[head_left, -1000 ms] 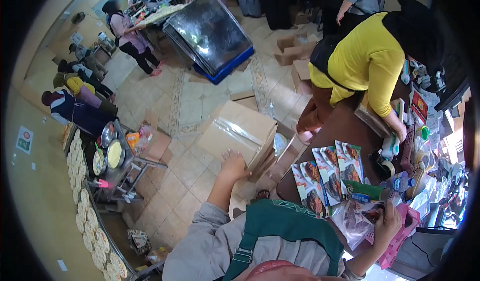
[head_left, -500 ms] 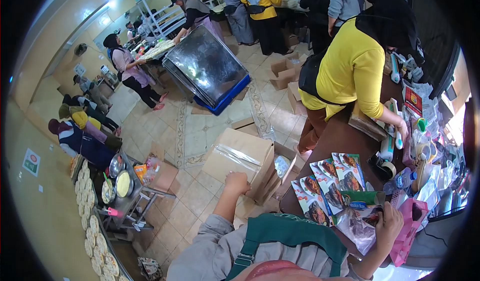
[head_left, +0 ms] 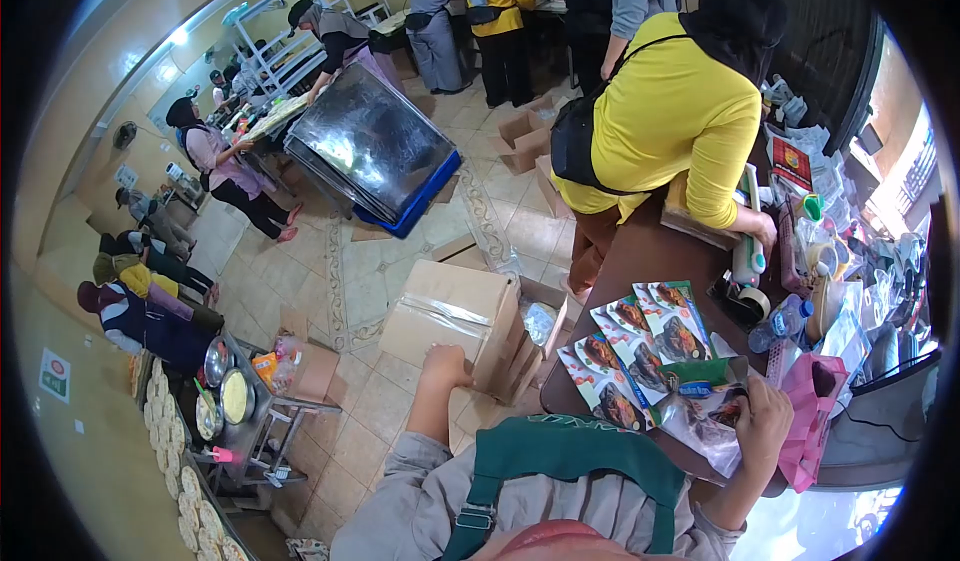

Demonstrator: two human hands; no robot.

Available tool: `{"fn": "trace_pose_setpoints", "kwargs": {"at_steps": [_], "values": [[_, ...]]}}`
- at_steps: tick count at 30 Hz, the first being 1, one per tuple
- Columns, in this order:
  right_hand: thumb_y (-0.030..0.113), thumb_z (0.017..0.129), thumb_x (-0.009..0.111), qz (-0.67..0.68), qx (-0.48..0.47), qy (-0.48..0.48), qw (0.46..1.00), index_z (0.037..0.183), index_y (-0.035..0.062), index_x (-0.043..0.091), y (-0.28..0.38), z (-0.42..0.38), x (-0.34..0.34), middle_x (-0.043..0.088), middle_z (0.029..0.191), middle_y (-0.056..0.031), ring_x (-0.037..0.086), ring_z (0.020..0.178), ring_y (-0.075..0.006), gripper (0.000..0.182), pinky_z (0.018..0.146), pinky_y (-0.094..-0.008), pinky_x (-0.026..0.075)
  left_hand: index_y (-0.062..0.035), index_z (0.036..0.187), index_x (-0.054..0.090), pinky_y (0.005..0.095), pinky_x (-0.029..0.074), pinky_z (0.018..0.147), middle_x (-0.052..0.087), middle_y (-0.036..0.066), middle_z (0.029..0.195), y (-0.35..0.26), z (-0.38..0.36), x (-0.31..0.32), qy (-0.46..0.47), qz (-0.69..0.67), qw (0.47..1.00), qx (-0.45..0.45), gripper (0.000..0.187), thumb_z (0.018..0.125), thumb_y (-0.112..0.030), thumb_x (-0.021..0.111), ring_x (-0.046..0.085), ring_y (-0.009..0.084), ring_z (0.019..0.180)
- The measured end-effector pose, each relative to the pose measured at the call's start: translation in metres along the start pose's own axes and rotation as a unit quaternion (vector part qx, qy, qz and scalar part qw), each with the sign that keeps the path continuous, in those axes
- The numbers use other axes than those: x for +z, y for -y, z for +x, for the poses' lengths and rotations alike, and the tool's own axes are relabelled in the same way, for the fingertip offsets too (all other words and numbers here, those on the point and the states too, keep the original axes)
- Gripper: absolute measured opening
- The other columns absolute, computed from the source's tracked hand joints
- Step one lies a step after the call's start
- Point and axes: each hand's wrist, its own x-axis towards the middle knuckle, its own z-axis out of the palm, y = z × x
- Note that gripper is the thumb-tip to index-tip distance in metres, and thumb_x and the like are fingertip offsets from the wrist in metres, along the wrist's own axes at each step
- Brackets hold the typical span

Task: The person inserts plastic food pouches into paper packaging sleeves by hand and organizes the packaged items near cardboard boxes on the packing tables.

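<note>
My left hand [head_left: 446, 366] rests against the near edge of a taped cardboard box [head_left: 450, 306], its fingers curled at the box. At the right, my right hand [head_left: 765, 416] has its fingers bent round the end of an open printed packet [head_left: 705, 376], green on its upper side. Beside that hand lies a clear plastic bag [head_left: 700, 431] with dark contents. Several printed packets [head_left: 610, 396] with food pictures overlap on the brown table [head_left: 690, 256]. A pink bag [head_left: 808, 436] hangs just right of my right hand.
Across the table a person in yellow [head_left: 670, 111] leans over a cardboard piece. Tape rolls and a water bottle [head_left: 780, 323] stand at the right. Beyond the box is a stack of metal trays [head_left: 375, 136] on a blue base. A metal stand [head_left: 260, 416] holds bowls at left.
The view has turned, so most of the room appears farther left. The person in yellow has bent further over the table. My hands keep nearly the same places at the box and packet.
</note>
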Motion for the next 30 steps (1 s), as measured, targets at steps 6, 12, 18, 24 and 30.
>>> {"fn": "trace_pose_setpoints", "kwargs": {"at_steps": [6, 12, 18, 24, 30], "values": [[-0.001, 0.061, 0.062, 0.010, 0.011, 0.012, 1.000, 0.086, 0.0008, 0.054, 0.001, 0.001, 0.003, 0.055, 0.072, -0.0148, 0.053, 0.069, -0.0347, 0.027, 0.062, -0.0400, 0.040, 0.0023, 0.099, 0.061, 0.0428, 0.039, 0.095, 0.057, 0.022, 0.110, 0.000, -0.003, -0.004, 0.011, 0.008, 1.000, -0.001, 0.059, 0.051, -0.026, 0.083, 0.049, 0.0400, 0.111], [-0.002, 0.061, 0.062, 0.006, -0.012, 0.007, 1.000, 0.088, 0.0009, 0.055, 0.000, 0.003, 0.010, 0.054, 0.069, -0.0136, 0.052, 0.065, -0.0328, 0.028, 0.060, -0.0397, 0.039, 0.0045, 0.105, 0.057, 0.0418, 0.038, 0.097, 0.054, 0.022, 0.116, -0.003, -0.008, -0.002, 0.005, 0.006, 1.000, -0.022, 0.065, 0.054, -0.026, 0.082, 0.044, 0.0390, 0.117], [0.000, 0.061, 0.063, 0.002, -0.009, 0.017, 1.000, 0.090, 0.0012, 0.055, 0.001, 0.001, 0.012, 0.055, 0.070, -0.0136, 0.053, 0.067, -0.0326, 0.030, 0.062, -0.0397, 0.040, 0.0053, 0.109, 0.054, 0.0415, 0.037, 0.097, 0.053, 0.022, 0.117, -0.003, -0.007, -0.002, 0.003, 0.009, 1.000, -0.026, 0.068, 0.055, -0.026, 0.082, 0.043, 0.0382, 0.118], [-0.001, 0.061, 0.063, -0.006, -0.019, 0.025, 0.999, 0.090, 0.0011, 0.055, 0.002, -0.001, 0.013, 0.054, 0.068, -0.0131, 0.052, 0.065, -0.0324, 0.030, 0.060, -0.0401, 0.038, 0.0063, 0.111, 0.053, 0.0416, 0.038, 0.097, 0.052, 0.023, 0.118, -0.002, -0.009, 0.001, -0.015, 0.020, 1.000, -0.017, 0.071, 0.055, -0.026, 0.081, 0.043, 0.0389, 0.118], [-0.001, 0.062, 0.062, -0.009, -0.031, 0.023, 0.999, 0.088, 0.0016, 0.054, 0.009, -0.001, 0.011, 0.053, 0.067, -0.0125, 0.051, 0.063, -0.0315, 0.028, 0.058, -0.0401, 0.036, 0.0077, 0.113, 0.051, 0.0412, 0.039, 0.096, 0.051, 0.025, 0.119, 0.000, -0.007, 0.009, -0.027, 0.016, 0.999, -0.023, 0.073, 0.056, -0.026, 0.081, 0.043, 0.0394, 0.118]]}}
